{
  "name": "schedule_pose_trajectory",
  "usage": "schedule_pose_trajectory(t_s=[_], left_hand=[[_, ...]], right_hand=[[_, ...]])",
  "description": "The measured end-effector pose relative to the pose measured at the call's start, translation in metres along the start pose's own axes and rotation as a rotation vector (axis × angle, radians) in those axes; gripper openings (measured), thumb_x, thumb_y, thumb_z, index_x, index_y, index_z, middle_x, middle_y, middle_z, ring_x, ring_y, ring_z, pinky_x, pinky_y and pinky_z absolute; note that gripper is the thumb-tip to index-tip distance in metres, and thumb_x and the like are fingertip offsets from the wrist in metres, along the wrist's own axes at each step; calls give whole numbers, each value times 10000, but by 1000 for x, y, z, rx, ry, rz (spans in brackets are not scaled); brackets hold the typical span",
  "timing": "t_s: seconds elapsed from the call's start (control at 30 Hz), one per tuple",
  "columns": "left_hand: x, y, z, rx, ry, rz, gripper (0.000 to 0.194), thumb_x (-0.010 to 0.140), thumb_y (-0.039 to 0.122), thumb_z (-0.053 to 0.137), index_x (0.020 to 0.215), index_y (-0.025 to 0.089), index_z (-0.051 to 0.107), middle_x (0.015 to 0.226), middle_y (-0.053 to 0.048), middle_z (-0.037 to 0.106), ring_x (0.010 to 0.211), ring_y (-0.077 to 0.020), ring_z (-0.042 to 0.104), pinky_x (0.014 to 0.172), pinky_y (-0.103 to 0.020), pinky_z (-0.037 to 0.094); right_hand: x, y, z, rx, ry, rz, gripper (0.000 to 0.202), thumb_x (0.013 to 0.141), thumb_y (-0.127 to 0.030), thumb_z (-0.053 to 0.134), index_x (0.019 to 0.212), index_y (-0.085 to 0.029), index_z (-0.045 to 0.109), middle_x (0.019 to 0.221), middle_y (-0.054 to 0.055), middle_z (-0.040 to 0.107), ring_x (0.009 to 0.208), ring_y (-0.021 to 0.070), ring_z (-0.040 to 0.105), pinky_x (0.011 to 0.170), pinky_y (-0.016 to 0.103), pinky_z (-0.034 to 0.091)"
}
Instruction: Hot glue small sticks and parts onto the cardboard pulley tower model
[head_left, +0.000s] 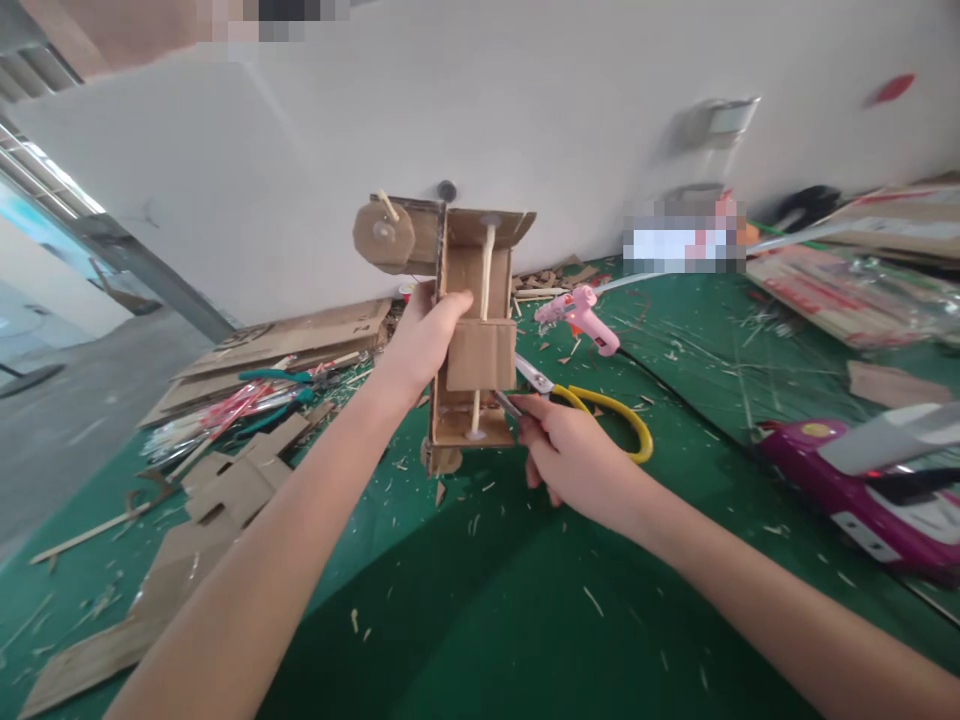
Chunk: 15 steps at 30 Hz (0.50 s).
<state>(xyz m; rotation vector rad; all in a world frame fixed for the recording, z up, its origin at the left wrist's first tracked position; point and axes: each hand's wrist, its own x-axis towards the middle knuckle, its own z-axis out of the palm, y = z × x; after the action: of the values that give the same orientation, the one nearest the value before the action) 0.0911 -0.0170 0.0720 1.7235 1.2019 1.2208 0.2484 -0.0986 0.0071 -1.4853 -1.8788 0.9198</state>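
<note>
My left hand (pixel 431 335) grips the side of a cardboard box model (pixel 480 357), which is held up with its open side facing me. Pale sticks run across the inside of the box, and a cardboard disc (pixel 384 236) sits at its upper left. At the box's lower right, my right hand (pixel 559 445) pinches a small thin grey tool (pixel 507 404), its tip near the lower stick; what kind it is cannot be made out. Scissors with yellow handles (pixel 637 425) are just beyond my right hand, partly hidden by it.
A pink glue gun (pixel 592 322) with a black cable stands on the green table (pixel 465 620). A purple and white device (pixel 862 490) is at the right. Cardboard pieces (pixel 232 480), green-handled pliers (pixel 277 376) and scraps lie left. Flat cardboard and plastic packs are at the back right.
</note>
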Motion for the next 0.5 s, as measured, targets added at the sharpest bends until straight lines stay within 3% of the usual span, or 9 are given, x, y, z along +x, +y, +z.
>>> schedule_pose_trajectory(t_s=[0.1,0.27,0.4,0.5], left_hand=[[0,-1,6,-32,3,33,428,822,509,515,1109,192,502,1146,-101,608,1068,-264,575,873,-393,493],[-4,0,15,29,41,125,426,829,533,543,1090,197,511,1149,-96,592,1136,-253,526,984,-379,415],[-6,-3,19,58,78,131,426,822,543,551,1082,209,505,1122,-96,585,1133,-253,512,975,-380,417],[-7,-4,21,100,92,140,409,825,524,549,1073,201,512,1135,-93,574,1110,-247,522,955,-379,430]], right_hand=[[-2,-10,3,179,-65,89,470,928,-194,315,1386,-144,409,537,-5,602,326,122,535,316,214,372],[-4,-11,7,227,-103,26,438,950,-235,312,1357,-129,437,511,-5,609,345,119,543,328,204,369],[-2,-8,9,-55,138,-135,314,893,-176,408,1110,-155,633,767,69,709,553,133,626,500,232,454],[-1,-8,12,-160,170,-180,274,848,-121,428,965,-151,675,904,86,714,728,165,653,631,258,480]])
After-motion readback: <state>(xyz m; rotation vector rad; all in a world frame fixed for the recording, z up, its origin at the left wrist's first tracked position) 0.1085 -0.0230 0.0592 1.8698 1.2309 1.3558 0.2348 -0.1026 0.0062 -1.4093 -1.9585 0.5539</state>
